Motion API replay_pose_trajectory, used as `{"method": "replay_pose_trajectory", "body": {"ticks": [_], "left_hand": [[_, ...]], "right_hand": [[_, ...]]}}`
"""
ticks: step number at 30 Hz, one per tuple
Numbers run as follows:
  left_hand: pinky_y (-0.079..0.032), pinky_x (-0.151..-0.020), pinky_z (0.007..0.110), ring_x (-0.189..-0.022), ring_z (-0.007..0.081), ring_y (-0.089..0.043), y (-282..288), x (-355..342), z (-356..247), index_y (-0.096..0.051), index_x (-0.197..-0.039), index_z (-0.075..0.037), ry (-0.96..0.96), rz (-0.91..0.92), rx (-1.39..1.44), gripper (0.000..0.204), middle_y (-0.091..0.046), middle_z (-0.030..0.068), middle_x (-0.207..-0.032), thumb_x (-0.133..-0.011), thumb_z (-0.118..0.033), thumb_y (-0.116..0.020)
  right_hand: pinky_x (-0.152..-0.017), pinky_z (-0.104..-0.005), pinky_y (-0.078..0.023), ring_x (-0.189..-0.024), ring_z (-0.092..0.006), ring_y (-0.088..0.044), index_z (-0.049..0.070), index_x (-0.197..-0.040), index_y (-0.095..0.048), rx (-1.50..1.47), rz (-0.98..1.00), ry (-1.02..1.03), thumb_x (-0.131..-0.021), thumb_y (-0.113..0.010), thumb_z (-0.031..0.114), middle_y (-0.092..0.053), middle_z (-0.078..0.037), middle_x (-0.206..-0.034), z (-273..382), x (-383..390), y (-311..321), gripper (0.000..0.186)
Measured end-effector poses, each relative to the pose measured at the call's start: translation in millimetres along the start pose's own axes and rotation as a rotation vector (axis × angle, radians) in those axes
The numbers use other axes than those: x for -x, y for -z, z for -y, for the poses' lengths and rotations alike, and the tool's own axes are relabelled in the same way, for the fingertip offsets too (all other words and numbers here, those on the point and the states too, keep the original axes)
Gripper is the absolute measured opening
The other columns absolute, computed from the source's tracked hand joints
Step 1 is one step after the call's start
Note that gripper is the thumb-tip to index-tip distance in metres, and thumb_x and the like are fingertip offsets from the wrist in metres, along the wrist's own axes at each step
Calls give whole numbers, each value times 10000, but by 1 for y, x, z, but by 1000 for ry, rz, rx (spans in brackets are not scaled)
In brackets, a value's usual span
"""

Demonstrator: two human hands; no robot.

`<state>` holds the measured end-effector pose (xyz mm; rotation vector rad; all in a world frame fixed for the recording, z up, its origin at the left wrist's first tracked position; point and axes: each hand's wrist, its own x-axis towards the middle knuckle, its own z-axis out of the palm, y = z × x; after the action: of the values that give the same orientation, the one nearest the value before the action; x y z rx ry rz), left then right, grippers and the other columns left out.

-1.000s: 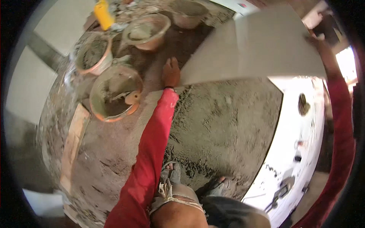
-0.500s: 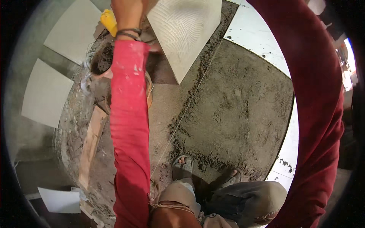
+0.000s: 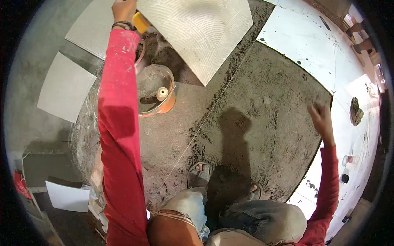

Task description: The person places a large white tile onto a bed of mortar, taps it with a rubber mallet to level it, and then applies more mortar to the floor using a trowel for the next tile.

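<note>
My left hand (image 3: 124, 9) is at the top edge, fingers curled and partly cut off, beside the left corner of a large tile (image 3: 205, 37). Combed ridges of adhesive cover that tile's upward face. A yellow object (image 3: 141, 23) lies between this hand and the tile. My right hand (image 3: 322, 121) hangs with curled fingers over the right edge of the grey mortar bed (image 3: 271, 94), near white floor tiles (image 3: 299, 41). What either hand holds, if anything, cannot be made out. Beside my left forearm stands an orange bucket (image 3: 167, 105) with grey mix and a pale round-ended piece inside.
A taut string (image 3: 213, 107) runs diagonally along the bed. Pale tiles (image 3: 65, 88) lie at the left, with a white piece (image 3: 67, 197) lower down. My sandalled foot (image 3: 199, 174) is beside the string. A dark crumpled lump (image 3: 356, 111) rests on the right-hand tiles.
My left hand has shifted left, beside the yellow object. My right arm, earlier stretched up along the right side, has come down, and its hand is now visible. The view has shifted, showing more of the bucket.
</note>
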<state>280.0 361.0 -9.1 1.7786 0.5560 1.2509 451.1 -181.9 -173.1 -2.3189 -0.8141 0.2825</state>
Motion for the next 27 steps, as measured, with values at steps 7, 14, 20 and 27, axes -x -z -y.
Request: {"method": "replay_pose_trajectory", "body": {"ticks": [7, 14, 20, 27], "left_hand": [[-486, -837, 301, -965, 186, -613, 7, -17, 23, -530, -1208, 32, -220, -17, -100, 343, -641, 107, -1092, -879, -44, -588], [-498, -762, 289, -885, 159, -619, 7, -12, 19, -538, -1181, 32, -102, -3, -22, 325, -649, 91, -1036, -874, -51, -601], [-484, -801, 305, -953, 166, -601, 38, -35, 18, -532, -1201, -2, 124, 155, -75, 410, -626, 99, -1090, -839, -128, -681], [-491, -755, 324, -878, 162, -629, 52, -44, -19, -590, -1029, -19, 424, 33, -10, 347, -666, 78, -982, -777, -209, -736]], "right_hand": [[-502, -298, -323, -590, -93, -349, 46, -677, -410, 17, 90, -297, -811, -617, 155, -350, 5, -628, -65, 68, -32, 269], [-522, -270, -298, -591, -97, -290, 45, -714, -369, -213, 130, -80, -862, -590, 135, -311, 9, -633, -17, 21, -62, 281], [-510, -366, -299, -567, -173, -304, -17, -664, -399, 155, 315, -66, -828, -632, 148, -288, -145, -605, 6, 3, -44, 329], [-591, -467, -411, -656, -364, -555, 38, -656, -546, 834, 452, 459, -817, -590, 222, -549, -171, -671, 30, 185, 24, 248]]}}
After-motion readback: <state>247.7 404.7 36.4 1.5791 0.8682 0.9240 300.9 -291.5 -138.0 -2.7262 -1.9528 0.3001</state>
